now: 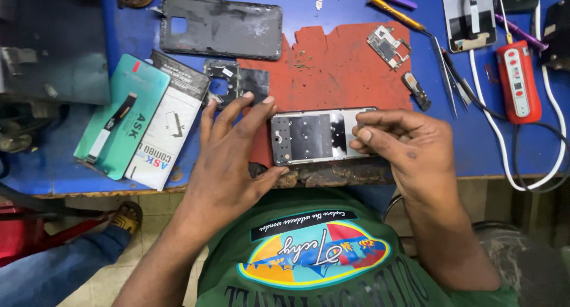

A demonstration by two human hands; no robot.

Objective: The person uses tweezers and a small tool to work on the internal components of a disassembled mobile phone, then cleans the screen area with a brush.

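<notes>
- Lying flat at the near edge of the blue worktable (356, 4), half on a ragged red rubber mat (338, 69): an opened smartphone frame with silvery metal shielding inside (314, 136).
- Steadying that frame from the left: the left hand (228, 158), fingers spread apart, thumb pressing at the frame's near left corner, fingertips reaching to its far left edge.
- Pinching at the frame's right end: the right hand (409, 149), fingers drawn together on the right edge; whether anything small is being gripped between them cannot be told.
- Resting far on the mat: a small green-grey circuit board (389, 46), with a dark narrow component (417, 91) just right of the mat's edge.
- Sitting just left of the mat, near the left fingertips: a black inner cover plate with a square camera opening (234, 81).
- Lying farther away on the table: a scuffed dark grey phone back cover (222, 27).
- Leaning at the left: a teal spare-part packet (122, 120) and a white one (166, 135) beside it, overlapping.
- Lying to the right, well apart from the hands: metal tweezers (445, 75), a yellow-handled screwdriver (395, 13), a red handheld tester with white cable (518, 81).
</notes>
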